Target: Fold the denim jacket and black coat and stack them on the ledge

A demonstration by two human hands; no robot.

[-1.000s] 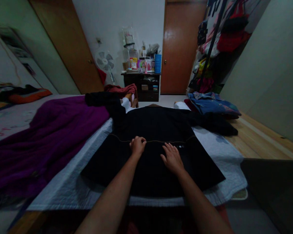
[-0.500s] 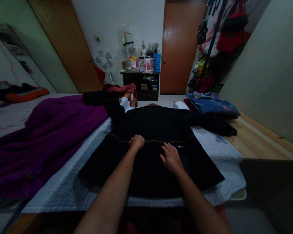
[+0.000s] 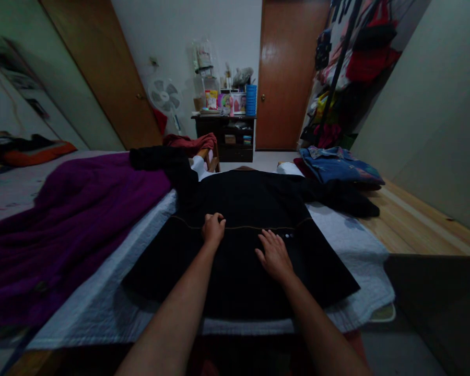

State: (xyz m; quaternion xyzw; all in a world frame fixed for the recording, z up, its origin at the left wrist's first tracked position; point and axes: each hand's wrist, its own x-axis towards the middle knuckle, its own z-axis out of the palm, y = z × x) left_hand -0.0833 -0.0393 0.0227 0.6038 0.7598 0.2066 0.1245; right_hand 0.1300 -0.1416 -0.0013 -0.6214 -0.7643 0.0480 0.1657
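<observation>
Across a pale quilted cloth: a black garment lies spread out, one sleeve reaching over a purple garment, the other toward a folded denim garment.
Pale marks: a short row of small dots sits on the black fabric, just beside the right fingertips; any wording is too small to read.
Sheet at far left: reddish, letter-like strokes show on the pale sheet, illegible from here.
Dresser by the wall: a yellow-and-red packet stands on the dark dresser, its print unreadable.
Black garment: dark and mostly flat, crossed by a thin tan seam, its lower edge flaring wide.
Left hand: curled at the seam, fingers bent; whether they pinch fabric cannot be told.
Right hand: palm down below the seam, fingers loosely spread.
Forearms: both extend forward over the near hem.
</observation>
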